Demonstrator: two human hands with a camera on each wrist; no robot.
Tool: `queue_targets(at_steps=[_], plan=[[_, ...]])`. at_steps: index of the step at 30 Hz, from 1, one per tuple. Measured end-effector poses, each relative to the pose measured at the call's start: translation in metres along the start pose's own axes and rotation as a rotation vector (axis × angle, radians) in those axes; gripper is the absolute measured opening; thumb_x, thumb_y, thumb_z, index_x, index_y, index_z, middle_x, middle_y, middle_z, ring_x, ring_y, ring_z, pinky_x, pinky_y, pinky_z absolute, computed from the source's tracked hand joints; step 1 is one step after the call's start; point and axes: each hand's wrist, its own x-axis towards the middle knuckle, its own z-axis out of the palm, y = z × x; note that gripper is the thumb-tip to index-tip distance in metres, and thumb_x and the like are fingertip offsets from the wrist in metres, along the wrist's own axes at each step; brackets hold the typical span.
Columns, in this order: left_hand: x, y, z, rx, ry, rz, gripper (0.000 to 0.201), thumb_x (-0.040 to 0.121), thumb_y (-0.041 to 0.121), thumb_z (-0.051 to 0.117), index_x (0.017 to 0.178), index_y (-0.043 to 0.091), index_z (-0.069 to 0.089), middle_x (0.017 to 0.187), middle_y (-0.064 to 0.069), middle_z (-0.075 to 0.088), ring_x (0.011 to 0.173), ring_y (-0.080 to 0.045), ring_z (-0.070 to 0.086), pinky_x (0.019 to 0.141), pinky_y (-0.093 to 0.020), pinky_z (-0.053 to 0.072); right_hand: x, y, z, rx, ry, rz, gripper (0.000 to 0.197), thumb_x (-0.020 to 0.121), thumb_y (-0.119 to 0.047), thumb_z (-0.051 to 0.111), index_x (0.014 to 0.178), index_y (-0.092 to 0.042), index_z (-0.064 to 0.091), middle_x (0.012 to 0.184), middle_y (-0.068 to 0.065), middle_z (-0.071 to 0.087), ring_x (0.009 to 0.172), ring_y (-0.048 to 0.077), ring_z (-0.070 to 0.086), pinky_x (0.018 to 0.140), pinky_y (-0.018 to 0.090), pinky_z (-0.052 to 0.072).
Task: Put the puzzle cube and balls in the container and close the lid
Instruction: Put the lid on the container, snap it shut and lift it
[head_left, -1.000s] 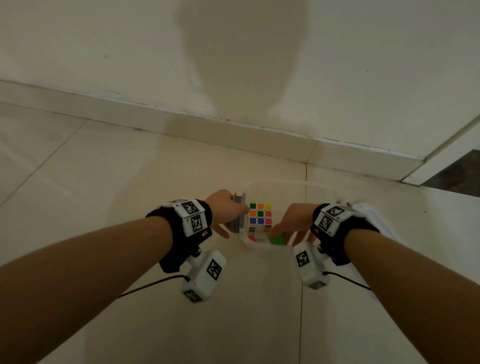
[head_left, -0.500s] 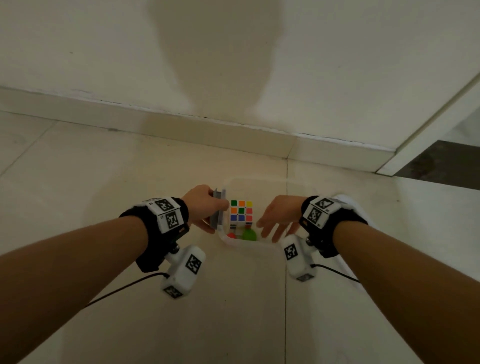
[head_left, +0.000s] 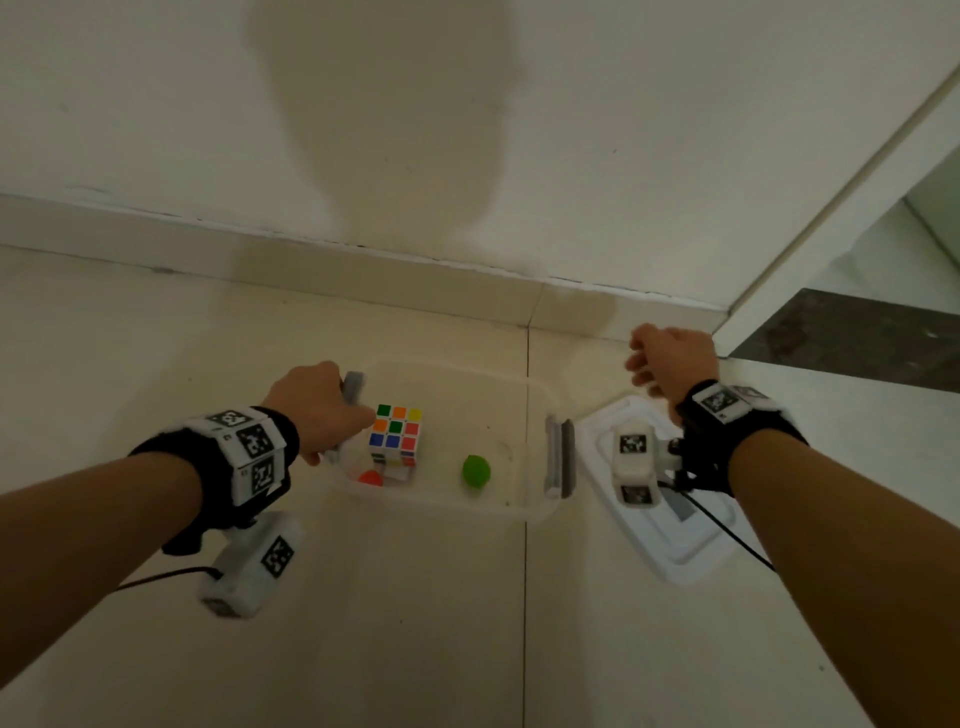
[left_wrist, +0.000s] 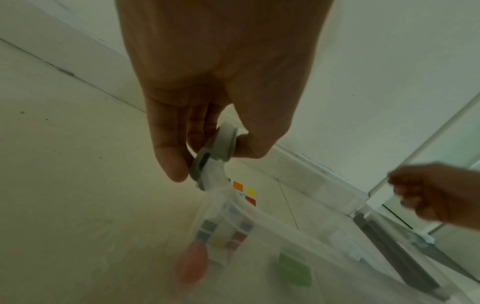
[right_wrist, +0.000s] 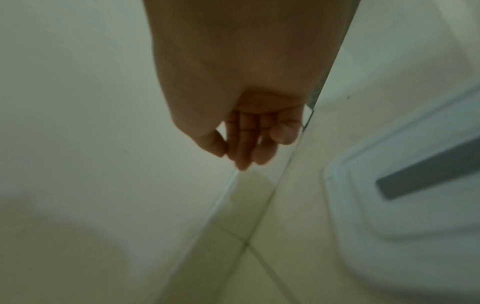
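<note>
Left hand: the left hand (head_left: 317, 402) pinched the grey latch (head_left: 353, 387) at the container's left end; the left wrist view showed thumb and fingers (left_wrist: 170, 164) clamped on that latch (left_wrist: 215, 151), a detail half hidden in the head view.
Right hand: the right hand (head_left: 670, 358) hung above the floor beyond the lid, holding nothing; the right wrist view showed its fingers (right_wrist: 244, 142) loosely curled, touching nothing.
Container: the clear container (head_left: 519, 512) sat on the tiled floor, uncovered.
Contents: the puzzle cube (head_left: 396, 434) stood inside near the left end, the red ball (head_left: 371, 478) just in front of it, the green ball (head_left: 476, 471) apart to the right.
Lid: the white lid (head_left: 691, 551) lay flat on the floor just right of the container.
</note>
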Motion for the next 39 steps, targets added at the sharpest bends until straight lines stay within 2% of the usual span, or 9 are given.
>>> queue_targets(at_steps=[4,7,10,13,20,25,29,33,39], plan=[[0.003,-0.001,0.001,-0.038,-0.033,-0.024,0.035,0.089,0.036,0.064,0.102,0.006,0.051,0.083,-0.012,0.063,0.059,-0.028,0.069,0.049,-0.032,0.058,0.016,0.061,-0.013,-0.658,-0.200,0.125,0.032,0.091,-0.030,0.061,0.089,0.001,0.066,0.106,0.022,0.071,0.088,0.035,0.069,0.079,0.041,0.057],[0.006,-0.002,0.002,-0.076,-0.073,-0.041,0.033,0.091,0.036,0.061,0.100,0.007,0.049,0.086,-0.013,0.061,0.058,-0.027,0.067,0.048,-0.032,0.057,0.009,0.092,-0.011,-1.051,-0.251,0.046,0.038,0.094,-0.044,0.053,0.089,-0.007,0.057,0.109,0.017,0.069,0.092,0.032,0.065,0.072,0.032,0.049],[0.007,0.000,0.005,-0.140,-0.111,-0.056,0.027,0.093,0.034,0.059,0.094,0.009,0.047,0.087,-0.013,0.059,0.062,-0.027,0.065,0.052,-0.035,0.058,0.004,0.107,-0.006,-1.164,-0.273,0.044,0.025,0.094,-0.030,0.056,0.104,-0.007,0.058,0.100,0.012,0.064,0.083,0.029,0.059,0.068,0.030,0.045],[0.008,0.003,0.006,-0.180,-0.134,-0.076,0.031,0.094,0.033,0.057,0.104,0.005,0.048,0.091,-0.015,0.059,0.067,-0.030,0.067,0.057,-0.039,0.061,0.007,0.112,-0.004,-1.167,-0.264,0.050,0.031,0.095,-0.025,0.056,0.118,-0.005,0.054,0.114,0.016,0.063,0.100,0.032,0.064,0.071,0.031,0.045],[0.007,0.007,0.008,-0.226,-0.182,-0.120,0.035,0.095,0.032,0.055,0.114,0.003,0.050,0.091,-0.014,0.059,0.072,-0.032,0.068,0.064,-0.046,0.063,-0.013,0.126,0.005,-1.175,-0.198,-0.050,0.026,0.096,-0.020,0.054,0.118,-0.006,0.051,0.121,0.016,0.062,0.110,0.032,0.063,0.082,0.034,0.049],[0.002,0.009,0.003,-0.283,-0.212,-0.146,0.034,0.096,0.029,0.054,0.117,0.003,0.052,0.105,-0.020,0.061,0.085,-0.035,0.065,0.070,-0.045,0.062,-0.012,0.106,-0.008,-1.147,-0.227,-0.030,0.041,0.078,-0.034,0.075,0.107,-0.008,0.065,0.099,0.010,0.066,0.098,0.029,0.067,0.076,0.030,0.053],[0.000,0.008,0.001,-0.355,-0.235,-0.176,0.033,0.096,0.029,0.055,0.114,0.001,0.057,0.114,-0.023,0.065,0.097,-0.036,0.067,0.078,-0.046,0.060,-0.004,0.057,-0.026,-1.115,-0.141,-0.090,0.038,0.080,-0.039,0.073,0.099,-0.007,0.065,0.088,0.008,0.056,0.088,0.030,0.063,0.072,0.029,0.047],[-0.001,0.008,-0.001,-0.478,-0.261,-0.214,0.035,0.099,0.041,0.048,0.096,0.008,0.059,0.117,-0.021,0.068,0.094,-0.034,0.066,0.086,-0.047,0.057,0.004,-0.021,-0.029,-1.027,-0.062,-0.238,0.044,0.077,-0.043,0.074,0.097,-0.005,0.067,0.089,0.015,0.063,0.080,0.029,0.060,0.069,0.030,0.047],[0.000,0.001,-0.006,-0.638,-0.273,-0.252,0.063,0.100,0.054,0.036,0.126,0.001,0.056,0.121,-0.022,0.066,0.111,-0.042,0.063,0.094,-0.054,0.052,-0.044,-0.103,0.031,-0.917,-0.289,-0.611,0.040,0.074,-0.041,0.077,0.099,-0.009,0.071,0.096,0.008,0.067,0.093,0.028,0.064,0.078,0.033,0.051]])
